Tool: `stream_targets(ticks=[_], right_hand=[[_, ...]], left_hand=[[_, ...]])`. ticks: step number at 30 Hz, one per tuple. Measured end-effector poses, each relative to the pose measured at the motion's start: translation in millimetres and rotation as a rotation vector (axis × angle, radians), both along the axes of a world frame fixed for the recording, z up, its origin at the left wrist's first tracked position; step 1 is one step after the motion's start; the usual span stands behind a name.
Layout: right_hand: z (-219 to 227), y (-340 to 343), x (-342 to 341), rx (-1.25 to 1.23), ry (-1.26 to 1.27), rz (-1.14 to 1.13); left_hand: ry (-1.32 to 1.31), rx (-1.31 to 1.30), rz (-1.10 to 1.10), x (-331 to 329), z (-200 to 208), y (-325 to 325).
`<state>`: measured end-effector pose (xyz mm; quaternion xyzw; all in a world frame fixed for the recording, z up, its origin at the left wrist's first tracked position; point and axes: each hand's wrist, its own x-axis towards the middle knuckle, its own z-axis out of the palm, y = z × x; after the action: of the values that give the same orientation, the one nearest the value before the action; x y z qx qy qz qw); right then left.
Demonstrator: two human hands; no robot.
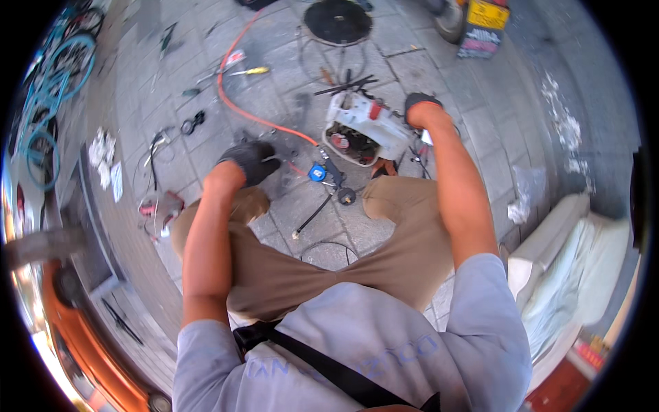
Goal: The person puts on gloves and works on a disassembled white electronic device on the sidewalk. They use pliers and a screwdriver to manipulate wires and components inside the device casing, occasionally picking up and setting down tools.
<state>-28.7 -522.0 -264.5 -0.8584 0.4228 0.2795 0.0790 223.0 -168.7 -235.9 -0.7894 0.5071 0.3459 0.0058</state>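
My left hand [252, 163], in a dark glove, hovers above the paving by my left knee. Its fingers are stretched out and the thumb stands apart, with nothing in it. My right hand [420, 108], also gloved, closes on the right end of a pale grey plastic machine housing [395, 137]; its fingertips are hidden. Dark parts show in the housing's opening, which faces me. Between my knees lies an air inflator gun [333, 169] with a blue round part [317, 172], a black dial [347, 196] and a short black hose [314, 216]. An orange air hose [237, 106] runs to it.
A round black stool [338, 22] stands ahead. Around the paving lie a yellow-handled screwdriver [257, 71], black strips [347, 85], a red-and-grey part [161, 208] and crumpled white paper [103, 152]. A pale sofa-like seat [549, 240] is at right, bicycles [58, 89] at far left.
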Motion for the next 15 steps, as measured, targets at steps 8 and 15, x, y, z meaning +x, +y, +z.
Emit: stream_targets(ticks=[8, 15], right_hand=[[-6.7, 0.0, 2.3, 0.233, -0.147, 0.208], [-29.3, 63.7, 28.5, 0.094, -0.129, 0.047]], left_hand=[[0.039, 0.081, -0.12, -5.4, -2.9, -0.3], [-0.102, 0.116, -0.186, -18.4, -4.5, 0.9]])
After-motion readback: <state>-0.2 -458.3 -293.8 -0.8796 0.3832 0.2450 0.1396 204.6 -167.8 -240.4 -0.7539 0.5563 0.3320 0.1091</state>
